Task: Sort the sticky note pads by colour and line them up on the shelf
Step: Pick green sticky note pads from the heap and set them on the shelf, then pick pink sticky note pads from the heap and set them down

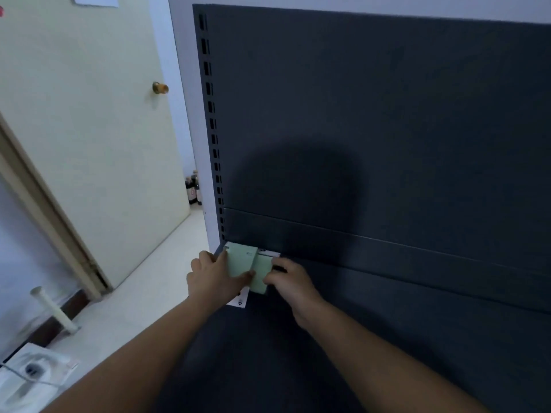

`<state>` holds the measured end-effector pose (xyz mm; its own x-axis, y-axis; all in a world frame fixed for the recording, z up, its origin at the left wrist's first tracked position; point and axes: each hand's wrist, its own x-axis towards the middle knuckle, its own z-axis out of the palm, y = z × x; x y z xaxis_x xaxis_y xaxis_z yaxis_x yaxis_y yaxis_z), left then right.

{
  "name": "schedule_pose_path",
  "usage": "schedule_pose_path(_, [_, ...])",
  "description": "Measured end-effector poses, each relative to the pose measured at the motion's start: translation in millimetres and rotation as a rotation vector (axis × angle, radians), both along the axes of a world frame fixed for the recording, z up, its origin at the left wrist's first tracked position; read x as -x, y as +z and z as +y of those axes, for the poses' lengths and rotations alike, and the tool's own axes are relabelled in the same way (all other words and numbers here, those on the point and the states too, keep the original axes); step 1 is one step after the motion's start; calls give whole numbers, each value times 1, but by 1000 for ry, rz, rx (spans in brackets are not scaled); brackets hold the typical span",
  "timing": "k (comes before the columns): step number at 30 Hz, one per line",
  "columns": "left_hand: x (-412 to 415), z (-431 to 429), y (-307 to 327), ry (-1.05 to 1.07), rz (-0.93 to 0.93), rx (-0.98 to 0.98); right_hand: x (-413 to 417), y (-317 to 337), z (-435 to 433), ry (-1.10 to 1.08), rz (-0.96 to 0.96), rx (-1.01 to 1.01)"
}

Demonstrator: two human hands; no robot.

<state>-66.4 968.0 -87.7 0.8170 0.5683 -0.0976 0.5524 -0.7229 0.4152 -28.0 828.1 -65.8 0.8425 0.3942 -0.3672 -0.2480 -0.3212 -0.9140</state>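
Two pale green sticky note pads stand side by side at the far left end of the dark grey shelf (387,293). My left hand (213,278) holds the left green pad (240,259), thumb across its lower front. My right hand (287,281) pinches the right green pad (262,271) at its right edge. The two pads touch or slightly overlap. White packaging (240,301) shows behind and below them.
The dark back panel (387,129) with a slotted upright rises behind the shelf. To the left are a cream door (89,129) with a knob, dark bottles (193,189) on the floor, a white rod (53,308) and a clear plastic pack (29,374).
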Motion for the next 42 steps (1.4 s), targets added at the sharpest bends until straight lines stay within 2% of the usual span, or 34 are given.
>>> schedule_pose_path(9, [3, -27, 13, 10, -83, -84, 10, 16, -48, 32, 76, 31])
schedule_pose_path(15, [-5, -108, 40, -176, -134, -163, 27, 39, -128, 84, -42, 119])
schedule_pose_path(21, [-12, -275, 70, -583, -192, -79, 53, 54, -301, -200, -216, 290])
schedule_pose_path(26, [8, -437, 87, -889, -156, 102, 96, 65, -472, -440, -237, 454])
schedule_pose_path(30, [37, -563, 96, -1111, -89, 84, 155, 76, -595, -610, -240, 545])
schedule_pose_path(36, [77, -700, 98, -1285, -64, 83, 237, 77, -717, -849, -238, 551])
schedule_pose_path(42, [75, -776, 92, -1336, -46, 36, 264, 69, -780, -997, -232, 539])
